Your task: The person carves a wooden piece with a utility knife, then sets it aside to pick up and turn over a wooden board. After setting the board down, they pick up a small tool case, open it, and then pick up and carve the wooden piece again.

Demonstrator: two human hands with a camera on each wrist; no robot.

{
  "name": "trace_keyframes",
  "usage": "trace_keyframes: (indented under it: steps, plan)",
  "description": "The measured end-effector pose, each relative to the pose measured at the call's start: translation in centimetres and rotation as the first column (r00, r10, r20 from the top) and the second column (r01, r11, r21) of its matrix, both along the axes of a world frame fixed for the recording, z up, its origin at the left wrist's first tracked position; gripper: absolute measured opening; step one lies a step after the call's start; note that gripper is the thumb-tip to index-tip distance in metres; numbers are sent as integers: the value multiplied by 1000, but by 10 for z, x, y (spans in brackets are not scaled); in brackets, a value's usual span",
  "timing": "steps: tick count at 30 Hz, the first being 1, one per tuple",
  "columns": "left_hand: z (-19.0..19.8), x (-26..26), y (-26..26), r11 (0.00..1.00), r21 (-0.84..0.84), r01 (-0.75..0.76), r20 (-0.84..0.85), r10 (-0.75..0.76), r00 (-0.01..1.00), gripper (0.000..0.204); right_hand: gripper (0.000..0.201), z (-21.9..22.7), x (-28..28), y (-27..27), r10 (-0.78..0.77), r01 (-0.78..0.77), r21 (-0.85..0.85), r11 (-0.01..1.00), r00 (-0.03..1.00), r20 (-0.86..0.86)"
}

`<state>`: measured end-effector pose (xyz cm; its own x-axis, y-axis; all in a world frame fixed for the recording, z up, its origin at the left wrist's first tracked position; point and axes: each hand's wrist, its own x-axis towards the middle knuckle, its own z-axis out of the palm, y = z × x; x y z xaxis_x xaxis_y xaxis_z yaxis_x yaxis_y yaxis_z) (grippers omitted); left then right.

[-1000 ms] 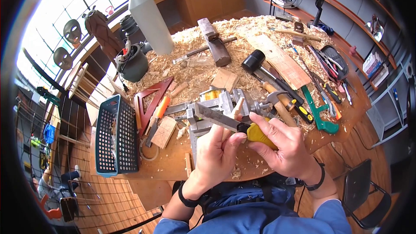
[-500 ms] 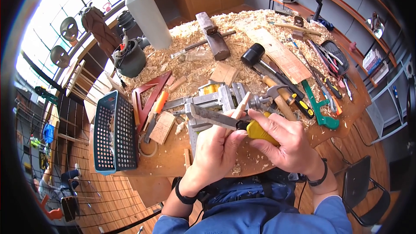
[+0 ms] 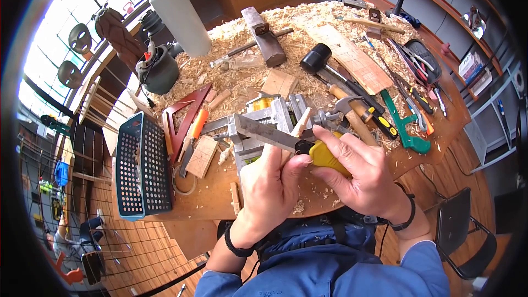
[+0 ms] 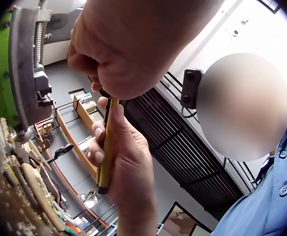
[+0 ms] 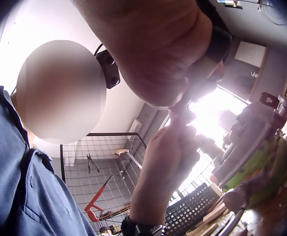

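In the head view, my left hand (image 3: 269, 187) grips a pale wooden stick (image 3: 302, 121) whose tapered tip points away from me. My right hand (image 3: 357, 168) holds a knife by its yellow handle (image 3: 328, 159). The wide grey blade (image 3: 264, 132) lies across the stick and points left. The left thumb rests by the black collar where blade meets handle. From the left wrist, the fingers of the right hand (image 4: 129, 162) curl round the slim yellow handle (image 4: 107, 147). The right wrist view shows the left hand (image 5: 170, 147), with the stick mostly hidden there.
A metal vise (image 3: 264, 124) stands just beyond the hands. To the left are a perforated basket (image 3: 129, 170), a red square (image 3: 190, 107) and a wood block (image 3: 202, 157). A mallet (image 3: 315, 58), hammer and green-handled saw (image 3: 407, 132) lie right, with wood shavings (image 3: 231, 38) behind.
The head view has shifted, so the bench things sit slightly higher and further left. Both hands keep their holds. Slightly more of the stick's tip shows beyond the blade than one second ago.
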<state>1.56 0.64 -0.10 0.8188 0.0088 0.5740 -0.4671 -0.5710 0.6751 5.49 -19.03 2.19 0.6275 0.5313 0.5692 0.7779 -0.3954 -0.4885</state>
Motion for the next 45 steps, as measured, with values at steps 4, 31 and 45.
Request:
trace_keyframes:
  steps: [4, 31, 45]
  plan:
    - [4, -2, 2, 1000, -5, 19, -44, -19, 999, 22, 62, 0, 0, 0, 15, -15, 24, 1000, 1000, -11]
    - [6, -5, 3, 995, 81, -53, 19, 52, 998, 28, 64, 2, -3, 1, -5, 5, 12, 1000, 999, 41]
    - [9, -5, 3, 996, -60, 67, -44, -69, 997, 18, 64, 4, -2, -2, 40, -40, 20, 999, 999, -5]
